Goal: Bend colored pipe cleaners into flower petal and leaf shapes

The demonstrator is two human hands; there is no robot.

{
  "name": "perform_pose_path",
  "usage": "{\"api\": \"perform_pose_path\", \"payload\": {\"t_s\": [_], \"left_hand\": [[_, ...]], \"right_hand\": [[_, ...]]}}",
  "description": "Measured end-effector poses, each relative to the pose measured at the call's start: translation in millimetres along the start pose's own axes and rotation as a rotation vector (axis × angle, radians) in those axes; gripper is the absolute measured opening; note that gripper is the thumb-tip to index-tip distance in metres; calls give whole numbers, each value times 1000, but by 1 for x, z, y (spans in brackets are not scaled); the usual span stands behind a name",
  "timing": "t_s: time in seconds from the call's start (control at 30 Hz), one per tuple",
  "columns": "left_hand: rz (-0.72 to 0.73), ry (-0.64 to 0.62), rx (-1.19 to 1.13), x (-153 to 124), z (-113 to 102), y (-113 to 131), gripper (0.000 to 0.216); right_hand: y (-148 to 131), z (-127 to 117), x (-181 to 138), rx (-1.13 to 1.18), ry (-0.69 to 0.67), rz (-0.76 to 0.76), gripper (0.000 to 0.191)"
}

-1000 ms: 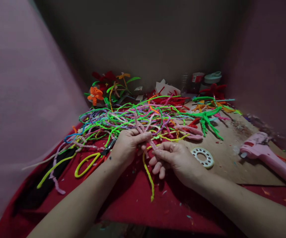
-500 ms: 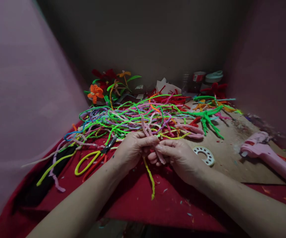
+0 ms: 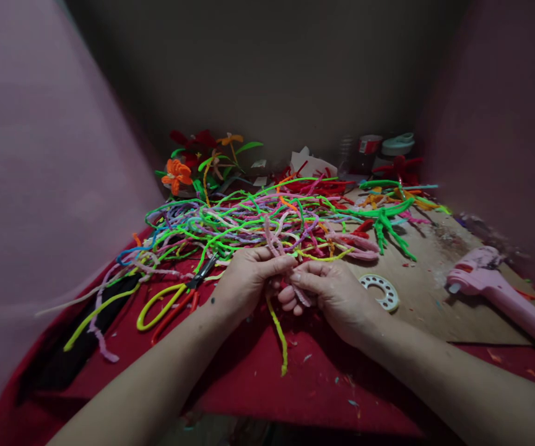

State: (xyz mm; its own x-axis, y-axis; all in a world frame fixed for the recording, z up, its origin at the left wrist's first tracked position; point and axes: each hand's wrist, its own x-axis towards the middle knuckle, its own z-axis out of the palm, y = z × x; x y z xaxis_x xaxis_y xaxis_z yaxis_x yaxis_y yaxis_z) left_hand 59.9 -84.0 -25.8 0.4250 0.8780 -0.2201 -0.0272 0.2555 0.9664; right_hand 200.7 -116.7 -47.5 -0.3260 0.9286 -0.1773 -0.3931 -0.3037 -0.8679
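A pale pink pipe cleaner (image 3: 274, 238) is pinched between my two hands, its bent upper part rising above the fingers. My left hand (image 3: 252, 275) closes its thumb and fingers on it. Close beside, my right hand (image 3: 327, 288) grips its lower part, and a short end shows below the fingertips. Beneath the hands a yellow pipe cleaner (image 3: 278, 334) hangs or lies toward the table's front; where its upper end goes is hidden. Just beyond my fingers spreads a tangled heap of coloured pipe cleaners (image 3: 230, 214).
Scissors (image 3: 168, 306) with yellow and red handles lie left of my hands. To the right are a white ring-shaped piece (image 3: 383, 292), a pink glue gun (image 3: 495, 282) and a cardboard sheet (image 3: 428, 303). Pipe-cleaner flowers (image 3: 177, 175) stand at the back left. Red cloth (image 3: 327, 378) covers the table.
My grip on the pink pipe cleaner stays nearly the same; the right fingers have shifted slightly around its lower end. The whole view has moved a little.
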Motion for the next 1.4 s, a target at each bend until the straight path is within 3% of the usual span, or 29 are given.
{"api": "perform_pose_path", "payload": {"t_s": [0.13,0.23,0.3,0.5,0.6,0.67,0.73,0.8,0.9,1.0,1.1,1.13,1.2,1.4], "left_hand": [[97,145,214,-5,3,8,21],[173,148,355,-9,3,12,14],[305,115,451,-11,1,12,9],[895,80,926,-6,-11,6,12],[1060,58,1197,-6,-16,9,15],[1095,20,1340,-9,-18,13,15],[1056,-30,1389,-14,-17,17,14],[923,-69,1337,-19,-15,21,12],[500,-61,1037,-23,-10,23,11],[28,-67,464,-20,-7,19,8],[-209,-173,-45,-13,-5,14,13],[-228,-201,-119,-12,-5,14,15],[-177,-178,-116,-12,-4,15,17],[308,19,342,-21,-5,24,9]], "right_hand": [[-1,0,1,0,30,-34,18],[-3,-1,1,-16,15,-33,19],[-4,-2,2,-36,14,-33,18],[-7,-6,1,-120,-6,-39,20],[-8,-8,-1,-170,-39,-32,23],[-9,-8,-1,-211,-76,-23,23],[-11,-8,-2,-245,-91,-28,24],[-12,-7,-2,-285,-85,-45,22],[-11,-3,-6,-484,-43,-159,20],[-7,-1,-14,-911,65,-536,19],[-5,0,-21,-1181,149,-904,17],[-5,1,-22,-1185,170,-948,17],[-7,1,-23,-1087,193,-889,17],[-14,3,-15,-539,116,-473,17]]}}
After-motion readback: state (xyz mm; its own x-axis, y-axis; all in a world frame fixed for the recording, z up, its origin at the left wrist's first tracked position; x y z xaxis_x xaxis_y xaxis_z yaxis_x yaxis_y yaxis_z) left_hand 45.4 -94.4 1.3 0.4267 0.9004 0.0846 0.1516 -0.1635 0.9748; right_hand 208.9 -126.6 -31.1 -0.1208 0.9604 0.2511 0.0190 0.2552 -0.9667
